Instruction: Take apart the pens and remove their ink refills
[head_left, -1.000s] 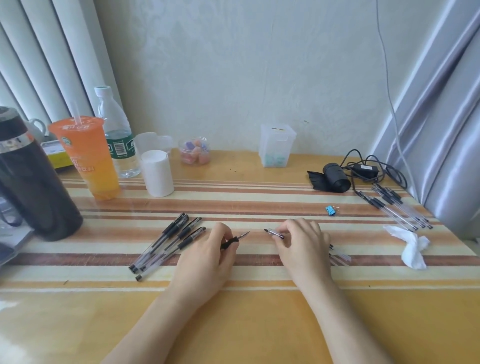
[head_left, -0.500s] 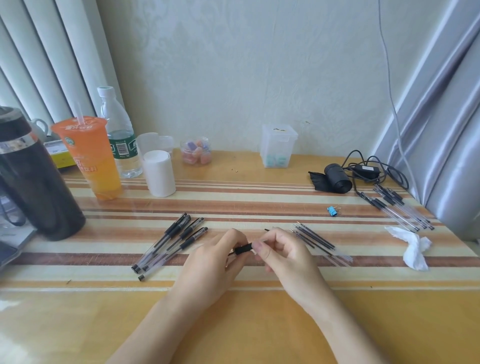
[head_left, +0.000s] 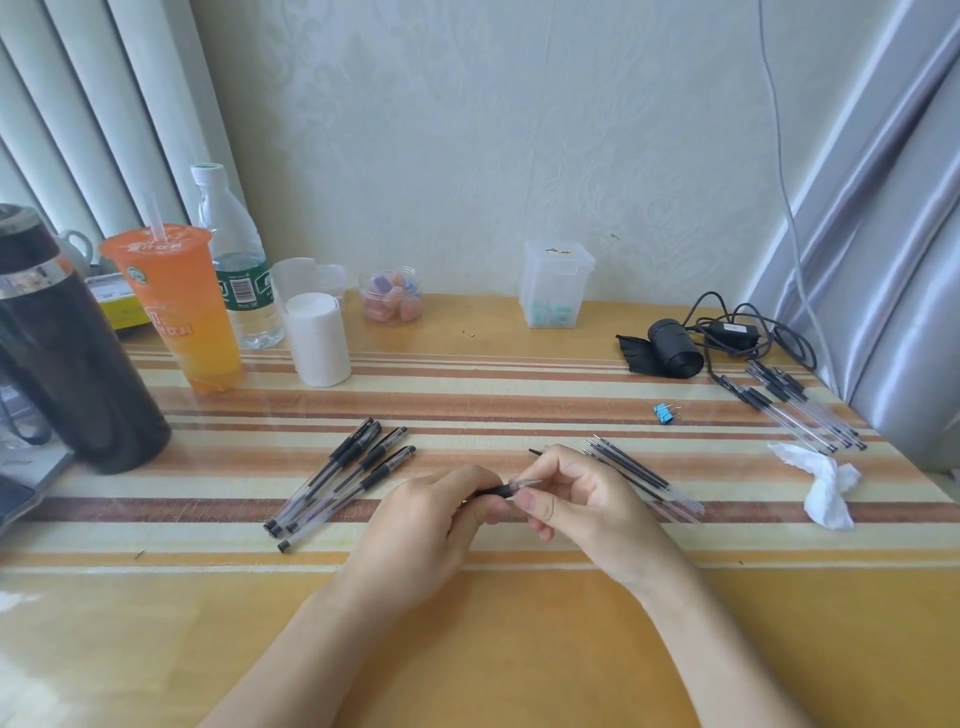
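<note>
- Nearest us, a broad band of plain yellow table (head_left: 493, 654) lies under our two forearms.
- Our left hand (head_left: 431, 525) and right hand (head_left: 587, 509) meet over the striped part. Both have fingers curled in and pinch one pen (head_left: 506, 488): the left at its black grip, the right at the clear barrel.
- A thin dark tip pokes out past the right fingers. It may be that pen's refill, but it is too small for us to tell.
- Just left of the hands lie four capped pens (head_left: 337, 483), fanned diagonally and touching.
- Just right of the right hand lies a bundle of loose refills (head_left: 639, 475).
- Farther right sit a crumpled tissue (head_left: 826, 483) and a blue binder clip (head_left: 664, 414). More clear pen barrels (head_left: 795, 410) lie close to the right edge by the curtain.
- A tall black flask (head_left: 67, 353) stands at the left edge.
- Along the back stand an orange cup (head_left: 174, 312) with a drink and straw, and a water bottle (head_left: 234, 260) about a third full.
- Also there are a small jar (head_left: 390, 296) of pink and purple pieces and a clear box (head_left: 558, 283) with pale green bits at the bottom.
</note>
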